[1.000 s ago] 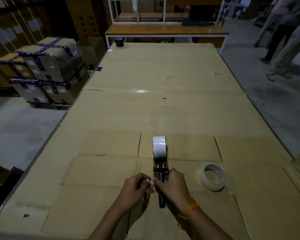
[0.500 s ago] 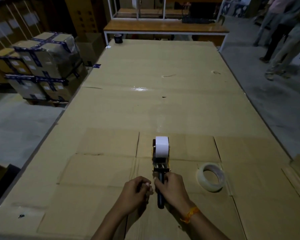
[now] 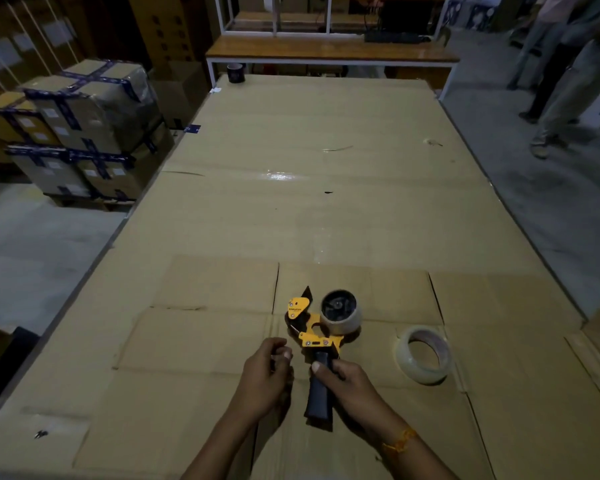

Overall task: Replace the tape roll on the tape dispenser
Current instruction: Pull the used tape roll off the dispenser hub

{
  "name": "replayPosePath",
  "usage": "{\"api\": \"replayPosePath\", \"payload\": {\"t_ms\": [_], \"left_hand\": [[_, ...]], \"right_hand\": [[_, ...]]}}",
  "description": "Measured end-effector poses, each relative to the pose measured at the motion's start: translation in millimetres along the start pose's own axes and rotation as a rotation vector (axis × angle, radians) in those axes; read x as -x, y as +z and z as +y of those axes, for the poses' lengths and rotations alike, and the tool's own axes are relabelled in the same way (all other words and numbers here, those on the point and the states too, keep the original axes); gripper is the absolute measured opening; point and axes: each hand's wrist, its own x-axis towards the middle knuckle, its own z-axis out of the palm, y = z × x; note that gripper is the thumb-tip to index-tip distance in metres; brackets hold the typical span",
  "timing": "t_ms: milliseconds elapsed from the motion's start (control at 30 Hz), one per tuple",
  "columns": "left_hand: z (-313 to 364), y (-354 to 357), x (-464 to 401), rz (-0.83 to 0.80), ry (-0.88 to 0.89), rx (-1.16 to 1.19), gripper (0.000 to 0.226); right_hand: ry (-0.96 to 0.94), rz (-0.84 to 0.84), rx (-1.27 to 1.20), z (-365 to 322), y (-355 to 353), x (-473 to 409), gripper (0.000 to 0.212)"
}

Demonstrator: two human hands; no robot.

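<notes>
A yellow and black tape dispenser (image 3: 312,336) lies on its side on the cardboard-covered table (image 3: 291,209), its flat face up. A roll of clear tape (image 3: 342,313) sits on its hub. My right hand (image 3: 347,382) grips the dark handle (image 3: 317,393). My left hand (image 3: 264,374) hovers just left of the handle with its fingers curled and pinched together; I cannot tell whether anything is between them. A second roll of clear tape (image 3: 423,355) lies flat on the cardboard to the right of the dispenser.
A dark tape roll (image 3: 235,73) stands at the table's far left corner. Taped cartons (image 3: 80,133) are stacked on the floor to the left. A wooden bench (image 3: 329,51) stands beyond the table. People stand at the upper right (image 3: 565,74).
The dispenser has turned from standing upright onto its side, showing its yellow face and the roll's hub. My right hand stays on the handle; the left has drawn slightly away.
</notes>
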Motion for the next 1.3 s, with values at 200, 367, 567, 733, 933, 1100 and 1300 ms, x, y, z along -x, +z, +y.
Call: {"api": "replayPosePath", "payload": {"t_ms": [200, 367, 567, 733, 933, 1100, 1300], "left_hand": [[1, 3, 1, 0.008, -0.003, -0.02, 0.022], [3, 8, 8, -0.029, 0.045, -0.04, 0.011], [23, 11, 9, 0.038, 0.111, -0.037, 0.014], [55, 14, -14, 0.006, 0.162, -0.048, 0.018], [99, 40, -50, -0.168, -0.199, -0.214, 0.043], [116, 43, -72, -0.173, -0.306, -0.334, 0.032], [115, 54, -79, -0.232, -0.311, -0.534, 0.027]], "right_hand": [[0.167, -0.135, 0.03, -5, -9, 11, 0.027], [0.249, -0.18, 0.25, -31, -27, 24, 0.039], [0.078, 0.169, 0.694, -71, -49, 29, 0.048], [-0.055, 0.44, 0.759, -83, -74, -22, 0.035], [0.122, 0.223, 0.804, -94, -80, -73, 0.049], [0.169, 0.11, 0.939, -103, -87, -95, 0.035], [0.164, 0.119, 1.055, -105, -88, -99, 0.042]]}}
